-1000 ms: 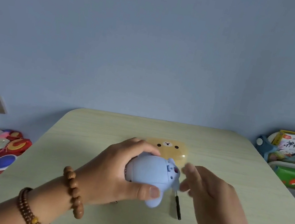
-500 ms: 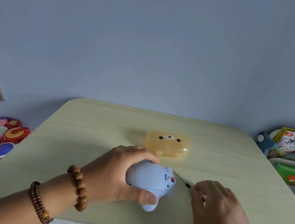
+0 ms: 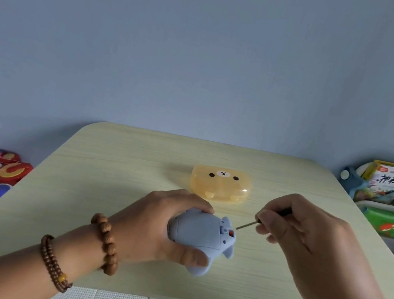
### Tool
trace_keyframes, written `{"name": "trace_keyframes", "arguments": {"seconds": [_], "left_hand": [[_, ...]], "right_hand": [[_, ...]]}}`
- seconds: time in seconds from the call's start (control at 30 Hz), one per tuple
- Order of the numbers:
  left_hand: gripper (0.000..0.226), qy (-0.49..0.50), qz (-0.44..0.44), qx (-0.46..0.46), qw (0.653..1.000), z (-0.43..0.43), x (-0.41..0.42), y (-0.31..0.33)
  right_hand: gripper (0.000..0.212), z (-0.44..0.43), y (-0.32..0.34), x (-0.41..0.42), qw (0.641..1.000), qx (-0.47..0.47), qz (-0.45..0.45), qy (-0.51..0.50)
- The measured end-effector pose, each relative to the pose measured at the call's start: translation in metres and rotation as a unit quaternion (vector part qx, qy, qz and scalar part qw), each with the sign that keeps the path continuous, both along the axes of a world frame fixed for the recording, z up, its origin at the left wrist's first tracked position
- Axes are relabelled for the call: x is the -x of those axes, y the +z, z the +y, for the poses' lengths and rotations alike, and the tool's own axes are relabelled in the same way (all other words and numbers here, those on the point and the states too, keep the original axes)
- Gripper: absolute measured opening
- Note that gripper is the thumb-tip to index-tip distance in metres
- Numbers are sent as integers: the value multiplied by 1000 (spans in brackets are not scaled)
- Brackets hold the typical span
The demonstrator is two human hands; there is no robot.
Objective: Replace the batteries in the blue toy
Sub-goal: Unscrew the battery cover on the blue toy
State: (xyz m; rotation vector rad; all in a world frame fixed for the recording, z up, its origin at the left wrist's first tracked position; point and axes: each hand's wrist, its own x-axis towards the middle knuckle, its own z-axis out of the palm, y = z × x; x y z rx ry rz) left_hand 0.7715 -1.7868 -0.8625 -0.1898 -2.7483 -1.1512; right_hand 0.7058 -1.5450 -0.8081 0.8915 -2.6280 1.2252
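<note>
Head view: near the front edge of the worktop, the left hand has its grip curled round the blue toy, underside up, long axis left to right, eared end pointing right. The right hand pinches a thin screwdriver in its grip, tip near the toy but apart. The step is probably unscrewing the battery cover; next the tip must seat in a screw too small to place. Farther back lies an orange bear case.

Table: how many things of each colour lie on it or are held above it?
Blue: 1, the blue plastic animal toy, in the left hand.
Orange: 1, the translucent orange bear-face case.
Black: 1, the thin black-handled screwdriver, in the right hand.
Total: 3.
</note>
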Motion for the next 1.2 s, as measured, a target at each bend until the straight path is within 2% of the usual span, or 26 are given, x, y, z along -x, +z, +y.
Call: {"name": "trace_keyframes", "arguments": {"seconds": [0.3,0.43,0.67,0.83,0.93,1.03,1.07,1.2], "left_hand": [[67,-1,-2,29,1000,1,0,4],[68,-3,-2,36,999,3,0,5],[65,-2,1,43,999,4,2,7],[64,-4,-1,47,999,4,1,8],[65,-3,-4,47,999,4,0,8],[66,-3,-4,52,999,5,1,9],[66,-5,-3,54,998,5,1,9],[65,-10,-11,53,998,3,2,9]], "right_hand": [[11,-12,-9,1,998,12,-65,19],[10,-13,-10,0,998,-6,-57,16],[13,-22,6,9,992,-111,34,43],[11,-26,24,15,978,-190,25,76],[30,-29,30,15,965,-254,40,57],[51,-34,26,13,926,-354,130,20],[50,-35,24,12,923,-359,136,25],[25,-27,30,11,941,-323,65,82]]}}
